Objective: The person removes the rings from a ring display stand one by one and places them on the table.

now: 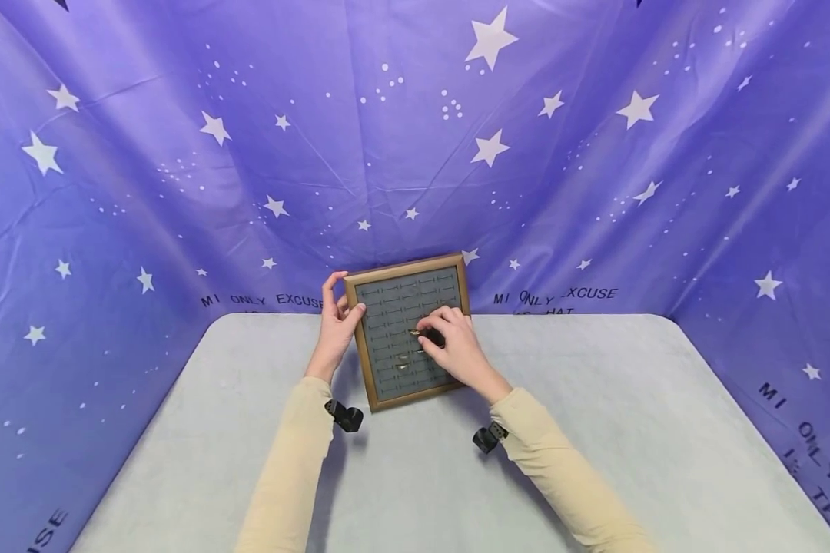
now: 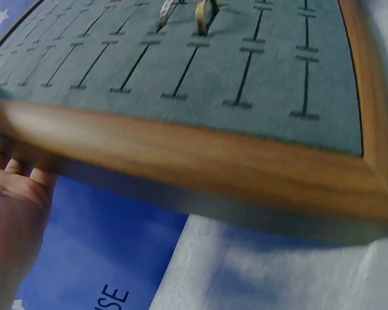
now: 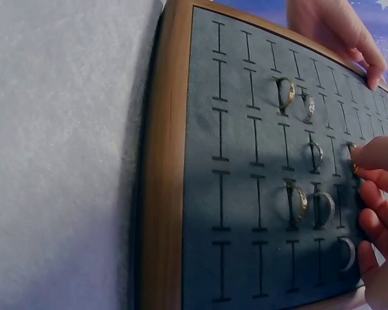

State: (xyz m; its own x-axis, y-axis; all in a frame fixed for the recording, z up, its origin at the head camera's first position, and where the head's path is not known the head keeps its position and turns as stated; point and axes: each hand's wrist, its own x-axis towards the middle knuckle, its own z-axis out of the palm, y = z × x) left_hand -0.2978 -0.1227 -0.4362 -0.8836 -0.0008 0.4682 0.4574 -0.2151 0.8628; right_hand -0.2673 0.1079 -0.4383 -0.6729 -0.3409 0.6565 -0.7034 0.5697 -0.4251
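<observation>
A ring display tray (image 1: 362,346) with a brown wooden frame and a dark grey slotted pad stands tilted on the table. My left hand (image 1: 336,330) grips its left side, thumb on the front of the frame and fingers behind. Over the pad, the right hand (image 1: 459,349) pinches a gold ring (image 3: 352,155) at a slot, its fingertips partly covering it. Several other rings sit upright in slots, among them a gold ring (image 3: 286,93), a silver ring (image 3: 309,108) and a patterned gold ring (image 3: 300,203). In the left wrist view another gold-coloured ring (image 2: 202,18) shows at the top.
A pale cloth covers the table (image 1: 415,484). Behind it hangs a purple-blue curtain (image 1: 415,153) with white stars, close to the tray's upper edge. Black cameras are strapped at the left wrist (image 1: 346,415) and right wrist (image 1: 487,438).
</observation>
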